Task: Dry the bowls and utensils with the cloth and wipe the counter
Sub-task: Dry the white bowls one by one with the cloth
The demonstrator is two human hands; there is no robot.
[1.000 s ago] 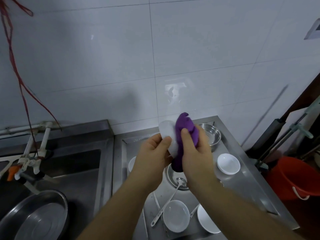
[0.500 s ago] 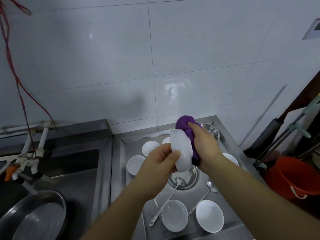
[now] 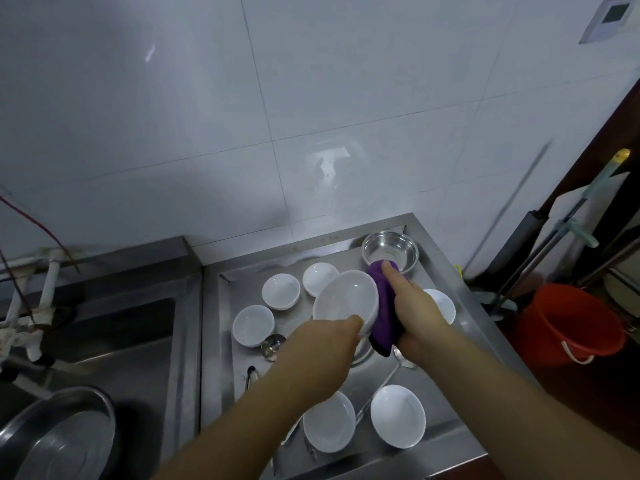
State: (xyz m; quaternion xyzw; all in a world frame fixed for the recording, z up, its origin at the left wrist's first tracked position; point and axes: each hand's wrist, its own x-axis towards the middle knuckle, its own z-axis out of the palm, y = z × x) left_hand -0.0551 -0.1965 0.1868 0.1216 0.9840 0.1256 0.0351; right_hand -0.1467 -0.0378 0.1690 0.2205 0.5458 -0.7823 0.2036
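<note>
While hands grip bowl (image 3: 346, 299) and cloth (image 3: 382, 306): steel counter (image 3: 221, 327), white bowls, tiled wall (image 3: 311, 98), orange bucket (image 3: 568, 323).

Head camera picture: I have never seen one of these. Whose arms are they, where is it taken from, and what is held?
No machine here: a person wears a camera on the head, looking down at their own arms. The left hand holds a white round bowl by its rim. The right hand presses a purple cloth against the bowl's outside. Below, on the steel counter, lie more white bowls, a steel bowl at the back, and metal spoons. A red bucket stands right.
</note>
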